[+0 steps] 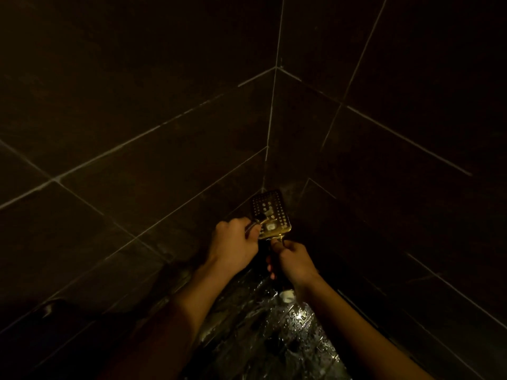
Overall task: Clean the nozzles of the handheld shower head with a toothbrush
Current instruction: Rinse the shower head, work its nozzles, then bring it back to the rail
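Observation:
The handheld shower head (270, 208) is a dark rectangular plate with rows of pale nozzles, held face-up in the tiled corner. My right hand (292, 263) grips its handle just below the plate. My left hand (236, 242) is shut on a toothbrush (256, 222), whose ribbed handle sticks out of my fist. The brush head rests on the lower left part of the nozzle plate. The light is very dim, so the bristles are hard to make out.
Dark wall tiles with pale grout lines (270, 127) close in on both sides and meet in a corner behind the shower head. The wet floor (274, 325) glistens below my forearms. A small pale round object (286, 295) lies on the floor under my right wrist.

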The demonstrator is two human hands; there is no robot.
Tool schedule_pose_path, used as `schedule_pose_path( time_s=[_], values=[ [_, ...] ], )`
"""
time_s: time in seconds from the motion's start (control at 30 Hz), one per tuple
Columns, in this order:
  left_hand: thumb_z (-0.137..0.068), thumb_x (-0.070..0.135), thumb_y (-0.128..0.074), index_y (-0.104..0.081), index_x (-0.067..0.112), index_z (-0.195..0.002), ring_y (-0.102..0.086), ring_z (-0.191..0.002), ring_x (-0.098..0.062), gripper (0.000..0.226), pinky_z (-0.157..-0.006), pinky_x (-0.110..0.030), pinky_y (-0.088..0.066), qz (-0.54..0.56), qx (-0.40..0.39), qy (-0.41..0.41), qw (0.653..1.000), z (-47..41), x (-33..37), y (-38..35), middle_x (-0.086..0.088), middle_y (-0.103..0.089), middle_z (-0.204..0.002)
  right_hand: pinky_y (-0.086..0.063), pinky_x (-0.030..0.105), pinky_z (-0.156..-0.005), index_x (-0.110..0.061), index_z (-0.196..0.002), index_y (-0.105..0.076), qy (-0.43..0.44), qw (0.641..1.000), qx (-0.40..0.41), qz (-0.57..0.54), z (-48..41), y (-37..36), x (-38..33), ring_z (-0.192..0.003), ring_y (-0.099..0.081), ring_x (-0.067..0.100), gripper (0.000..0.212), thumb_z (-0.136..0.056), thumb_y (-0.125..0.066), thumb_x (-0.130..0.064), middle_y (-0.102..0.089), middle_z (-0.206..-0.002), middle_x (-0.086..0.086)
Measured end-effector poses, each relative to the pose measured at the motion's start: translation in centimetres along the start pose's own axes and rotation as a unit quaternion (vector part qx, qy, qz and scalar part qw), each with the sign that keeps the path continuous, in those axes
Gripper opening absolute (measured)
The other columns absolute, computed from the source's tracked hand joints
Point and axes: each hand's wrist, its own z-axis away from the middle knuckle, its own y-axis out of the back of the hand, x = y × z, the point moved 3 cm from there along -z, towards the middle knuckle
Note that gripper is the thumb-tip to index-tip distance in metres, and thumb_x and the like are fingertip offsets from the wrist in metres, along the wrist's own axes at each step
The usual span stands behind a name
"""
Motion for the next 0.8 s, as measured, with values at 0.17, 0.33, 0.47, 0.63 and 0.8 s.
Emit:
schedule_pose_path(
  time_s=[0.17,0.33,0.47,0.63,0.8],
  values=[
    [-0.095,0.031,-0.055,-0.069,0.015,-0.091,-0.059,-0.064,-0.012,0.022,-0.055,-0.023,-0.046,-0.013,0.011,0.031,0.999,0.1,-1.3,0.1,0.001,-0.066,-0.076,-0.047,0.025,-0.047,-0.004,-0.108,-0.062,-0.006,1.000,0.005,-0.017,0.1,0.0,0.0,-0.049,-0.056,0.013,0.030,-0.107,-0.045,-0.029,-0.062,-0.071,0.008],
    [-0.096,0.032,-0.055,-0.070,0.019,-0.086,-0.063,-0.065,-0.010,0.022,-0.054,-0.020,-0.046,0.061,-0.022,0.013,0.998,1.9,-1.3,-0.4,0.003,-0.067,-0.072,-0.046,0.026,-0.045,-0.003,-0.104,-0.062,-0.006,1.000,0.011,-0.029,0.0,-0.1,0.3,-0.047,-0.055,0.014,0.030,-0.107,-0.045,-0.028,-0.062,-0.069,0.008],
    [-0.095,0.034,-0.054,-0.069,0.019,-0.090,-0.065,-0.069,-0.014,0.022,-0.062,-0.028,-0.053,0.019,0.013,0.016,1.000,2.6,-2.0,-0.6,0.002,-0.068,-0.075,-0.046,0.025,-0.044,-0.002,-0.105,-0.061,-0.008,0.999,0.016,-0.045,0.1,-0.4,0.4,-0.047,-0.054,0.015,0.029,-0.107,-0.045,-0.026,-0.061,-0.070,0.009],
    [-0.096,0.034,-0.054,-0.069,0.020,-0.093,-0.061,-0.062,-0.006,0.020,-0.051,-0.013,-0.039,0.021,-0.016,-0.012,1.000,4.0,-2.5,-0.7,0.005,-0.066,-0.071,-0.046,0.027,-0.049,-0.003,-0.104,-0.061,-0.017,0.997,0.026,-0.067,0.0,-0.1,0.5,-0.049,-0.055,0.016,0.028,-0.107,-0.045,-0.025,-0.062,-0.068,0.009],
    [-0.095,0.036,-0.053,-0.069,0.020,-0.095,-0.065,-0.068,-0.014,0.022,-0.058,-0.026,-0.052,0.014,0.004,-0.017,1.000,4.3,-1.8,-1.1,0.001,-0.069,-0.078,-0.046,0.029,-0.051,-0.002,-0.098,-0.062,-0.017,0.997,0.029,-0.064,-0.1,-0.1,0.5,-0.050,-0.053,0.017,0.030,-0.107,-0.045,-0.024,-0.061,-0.066,0.009]
  ],
)
